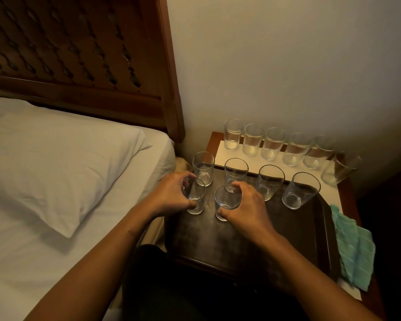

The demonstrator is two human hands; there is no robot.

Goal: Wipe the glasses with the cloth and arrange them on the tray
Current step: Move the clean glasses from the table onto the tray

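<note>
A dark brown tray lies on the bedside table. Several clear glasses stand upright on its far half. My left hand grips one glass at the tray's left edge. My right hand grips another glass just beside it. Behind these stand several more glasses on the tray, the nearest being one at the far left. A further row of several glasses stands on the white mat behind the tray. The teal cloth lies right of the tray, untouched.
The bedside table sits in a corner, with the wall close behind and to the right. A bed with a white pillow and a wooden headboard is on the left. The rightmost glass stands near the table's right edge.
</note>
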